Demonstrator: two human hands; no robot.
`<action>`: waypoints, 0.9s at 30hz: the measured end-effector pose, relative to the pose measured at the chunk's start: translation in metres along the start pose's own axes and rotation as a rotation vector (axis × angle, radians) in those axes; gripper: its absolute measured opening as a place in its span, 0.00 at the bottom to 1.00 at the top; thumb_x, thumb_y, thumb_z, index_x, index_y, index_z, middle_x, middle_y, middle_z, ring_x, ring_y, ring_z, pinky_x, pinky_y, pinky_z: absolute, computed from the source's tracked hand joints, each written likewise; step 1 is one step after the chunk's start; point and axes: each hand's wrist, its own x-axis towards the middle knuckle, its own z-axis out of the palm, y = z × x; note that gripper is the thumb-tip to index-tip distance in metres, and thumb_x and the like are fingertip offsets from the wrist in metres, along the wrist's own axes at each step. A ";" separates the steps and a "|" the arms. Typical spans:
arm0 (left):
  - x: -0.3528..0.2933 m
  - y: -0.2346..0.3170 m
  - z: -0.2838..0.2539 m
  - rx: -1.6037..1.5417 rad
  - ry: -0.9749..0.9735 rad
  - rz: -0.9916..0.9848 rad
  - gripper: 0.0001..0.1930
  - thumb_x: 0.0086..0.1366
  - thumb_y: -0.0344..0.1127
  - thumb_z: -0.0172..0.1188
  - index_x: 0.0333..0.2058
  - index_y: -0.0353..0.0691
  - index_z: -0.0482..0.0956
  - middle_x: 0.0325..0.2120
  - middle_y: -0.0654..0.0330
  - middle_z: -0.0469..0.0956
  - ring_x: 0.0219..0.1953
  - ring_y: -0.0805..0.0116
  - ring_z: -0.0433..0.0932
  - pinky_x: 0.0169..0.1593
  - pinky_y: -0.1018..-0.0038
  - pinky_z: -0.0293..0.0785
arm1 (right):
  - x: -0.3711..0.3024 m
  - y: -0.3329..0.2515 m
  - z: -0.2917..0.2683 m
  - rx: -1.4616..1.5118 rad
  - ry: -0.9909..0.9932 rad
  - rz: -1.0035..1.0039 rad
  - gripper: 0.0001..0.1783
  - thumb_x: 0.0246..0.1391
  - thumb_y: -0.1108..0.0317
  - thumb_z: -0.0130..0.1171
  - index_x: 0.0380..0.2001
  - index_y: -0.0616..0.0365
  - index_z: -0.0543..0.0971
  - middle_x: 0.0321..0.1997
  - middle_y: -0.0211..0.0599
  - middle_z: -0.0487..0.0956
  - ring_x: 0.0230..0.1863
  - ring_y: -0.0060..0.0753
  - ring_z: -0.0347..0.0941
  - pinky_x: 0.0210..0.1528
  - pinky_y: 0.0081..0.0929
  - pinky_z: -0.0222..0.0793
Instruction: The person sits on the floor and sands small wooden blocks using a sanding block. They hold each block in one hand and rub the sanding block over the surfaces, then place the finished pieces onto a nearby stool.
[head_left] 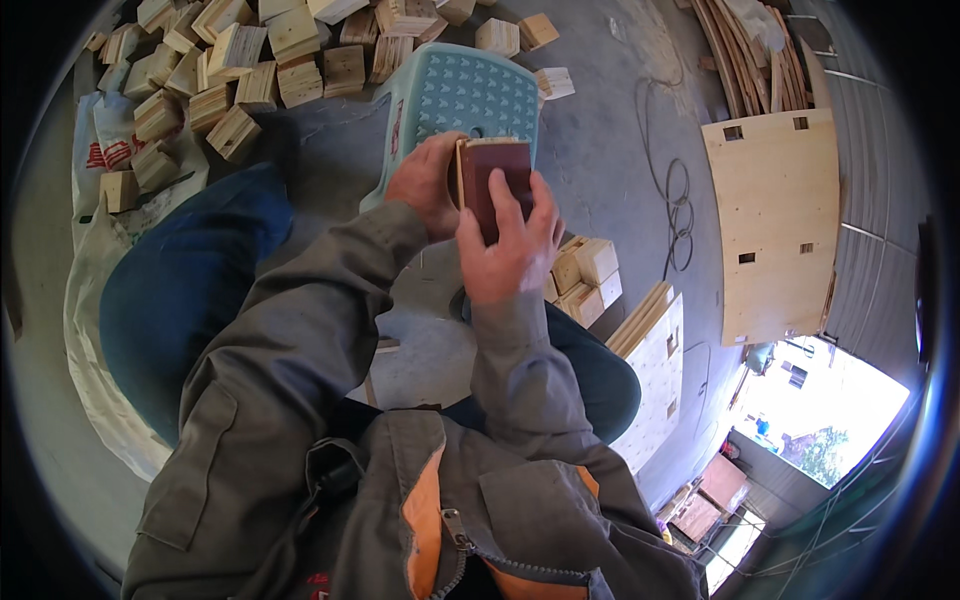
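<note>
1. On my feed, the block point(478, 190) sits just above the middle of the frame, its red-brown face toward the camera and pale wood along its top and left edges. I cannot tell whether it is 1 piece or 2 pressed together.
2. Both hands grip it. The left hand point(428, 185) closes around its left side, which I take as the steadying hold; that thumb is hidden from me.
3. The right hand point(508, 250) lies over the lower face, thumb near the left edge and fingers spread up and across the right, probably so pressure goes evenly onto the face.
4. The block is in front of the near edge of the stool point(475, 80), upper centre. I judge the stool is there as a low support, between the knees and the pile, but I cannot tell whether the block touches it.
5. The pile point(292, 35) of wooden blocks fills the upper left, likely heaped there for easy reach. A small stack point(597, 262) stands right of centre, beside the right knee point(605, 390).
6. On writing: the white sack point(110, 130) at the left carries red print, and the stool's left side has a small red marking. I make out no lettering on the block's face.
</note>
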 end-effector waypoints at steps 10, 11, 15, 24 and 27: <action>0.001 0.012 -0.009 -0.011 -0.051 -0.061 0.45 0.45 0.39 0.82 0.62 0.42 0.70 0.54 0.46 0.78 0.58 0.41 0.79 0.61 0.54 0.78 | 0.063 0.033 0.001 -0.006 0.025 0.090 0.36 0.50 0.60 0.78 0.64 0.47 0.83 0.69 0.57 0.72 0.66 0.65 0.71 0.67 0.56 0.71; -0.001 0.009 -0.008 -0.019 -0.032 -0.045 0.45 0.45 0.39 0.82 0.62 0.42 0.70 0.54 0.46 0.78 0.58 0.41 0.79 0.61 0.54 0.78 | 0.047 0.027 -0.011 0.023 0.019 0.079 0.36 0.50 0.60 0.78 0.65 0.48 0.82 0.69 0.57 0.72 0.66 0.65 0.71 0.67 0.56 0.71; 0.000 0.004 -0.003 -0.006 0.001 -0.009 0.46 0.46 0.42 0.84 0.63 0.41 0.70 0.54 0.45 0.79 0.56 0.40 0.80 0.60 0.54 0.78 | -0.026 0.007 -0.037 0.125 -0.087 0.030 0.38 0.50 0.63 0.79 0.67 0.48 0.80 0.71 0.59 0.70 0.65 0.63 0.72 0.66 0.55 0.70; 0.000 -0.002 -0.003 -0.014 -0.014 0.017 0.48 0.46 0.44 0.83 0.65 0.41 0.69 0.56 0.44 0.78 0.58 0.40 0.79 0.62 0.53 0.78 | 0.036 0.013 0.014 0.038 -0.060 -0.022 0.33 0.50 0.63 0.77 0.63 0.46 0.84 0.69 0.54 0.73 0.66 0.60 0.73 0.68 0.53 0.70; 0.003 0.009 -0.005 -0.015 -0.057 -0.008 0.50 0.44 0.41 0.84 0.66 0.41 0.68 0.58 0.45 0.77 0.60 0.40 0.78 0.63 0.54 0.77 | 0.098 0.021 0.037 -0.062 -0.091 0.069 0.32 0.51 0.59 0.75 0.62 0.44 0.85 0.69 0.52 0.74 0.65 0.60 0.73 0.69 0.51 0.71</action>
